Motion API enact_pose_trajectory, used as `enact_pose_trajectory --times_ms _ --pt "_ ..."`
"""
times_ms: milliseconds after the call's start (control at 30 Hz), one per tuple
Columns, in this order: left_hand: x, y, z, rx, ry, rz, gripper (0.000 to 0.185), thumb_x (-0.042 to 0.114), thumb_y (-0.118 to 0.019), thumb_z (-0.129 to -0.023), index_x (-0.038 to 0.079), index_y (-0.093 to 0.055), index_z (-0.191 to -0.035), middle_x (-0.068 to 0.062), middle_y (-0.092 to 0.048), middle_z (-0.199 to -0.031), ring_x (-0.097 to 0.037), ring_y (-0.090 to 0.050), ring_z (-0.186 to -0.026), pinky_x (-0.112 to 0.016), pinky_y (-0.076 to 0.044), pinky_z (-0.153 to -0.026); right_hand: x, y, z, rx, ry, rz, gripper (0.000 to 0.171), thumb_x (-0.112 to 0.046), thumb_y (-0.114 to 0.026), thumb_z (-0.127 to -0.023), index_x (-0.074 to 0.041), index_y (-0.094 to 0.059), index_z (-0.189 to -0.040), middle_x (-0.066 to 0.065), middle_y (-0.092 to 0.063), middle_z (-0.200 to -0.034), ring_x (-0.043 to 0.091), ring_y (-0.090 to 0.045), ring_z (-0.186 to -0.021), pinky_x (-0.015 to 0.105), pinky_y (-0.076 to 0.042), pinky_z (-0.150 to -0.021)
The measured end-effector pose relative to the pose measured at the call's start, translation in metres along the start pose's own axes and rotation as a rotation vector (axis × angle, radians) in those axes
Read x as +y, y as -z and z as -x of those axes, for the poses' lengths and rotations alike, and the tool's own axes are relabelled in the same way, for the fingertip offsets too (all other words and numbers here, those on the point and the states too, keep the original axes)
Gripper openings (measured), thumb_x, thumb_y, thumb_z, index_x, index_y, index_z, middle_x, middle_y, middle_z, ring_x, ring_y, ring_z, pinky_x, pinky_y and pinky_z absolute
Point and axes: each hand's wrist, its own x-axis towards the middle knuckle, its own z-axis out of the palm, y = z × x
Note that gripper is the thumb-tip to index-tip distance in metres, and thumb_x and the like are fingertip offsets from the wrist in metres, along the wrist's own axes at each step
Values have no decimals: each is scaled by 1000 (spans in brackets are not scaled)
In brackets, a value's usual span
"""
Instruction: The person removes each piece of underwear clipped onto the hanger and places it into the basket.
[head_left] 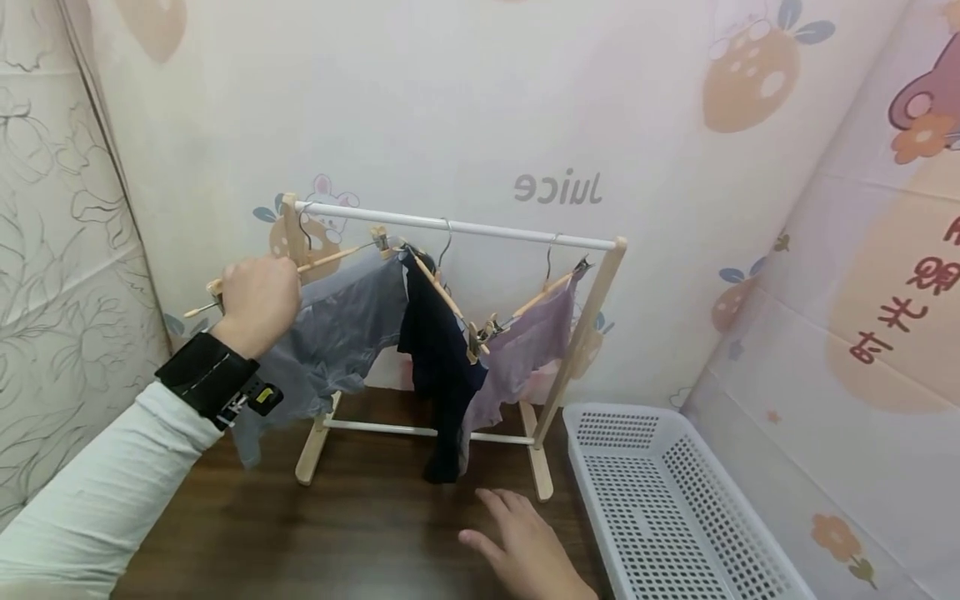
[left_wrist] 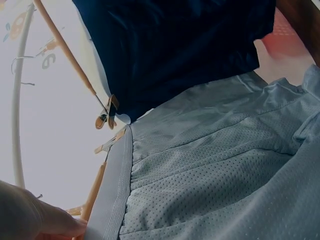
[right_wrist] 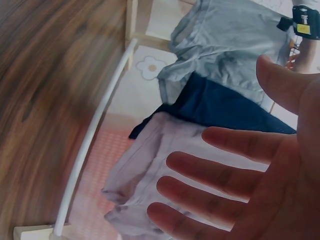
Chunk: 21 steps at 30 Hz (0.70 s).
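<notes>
My left hand grips a wooden clip hanger near its left end. Grey mesh shorts hang from its clips by the waistband; in the left wrist view a thumb lies against the hanger's bar. Beside them dangle a dark navy garment and a mauve garment, each on a clip hanger. All three are at the white rod of a small wooden rack. Low in front of the rack, my right hand holds nothing; its fingers are spread apart in the right wrist view.
A white perforated basket stands on the right of the rack. The rack's wooden feet rest on a dark brown wood-grain surface. Patterned wall sheets close off the back and both sides.
</notes>
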Motion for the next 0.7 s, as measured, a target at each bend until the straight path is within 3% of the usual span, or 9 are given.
enact_pose_trajectory --times_ms 400,700 --pt "6 8 -4 125 -73 -43 32 -2 -51 -82 2 -46 -51 -12 -44 -47 -33 -46 -43 -41 -28 -37 6 4 1 89 25 44 64 -60 -48 -94 -8 -58 -131 12 -59 -127 30 -57 -118 49 -50 -93" --pt "10 19 -9 84 -49 -26 27 -4 -52 -79 1 -49 -53 -10 -44 -48 -26 -41 -43 -36 -25 -36 4 1 5 181 86 80 54 -52 -57 -93 -11 -60 -128 7 -61 -123 24 -58 -117 44 -51 -93"
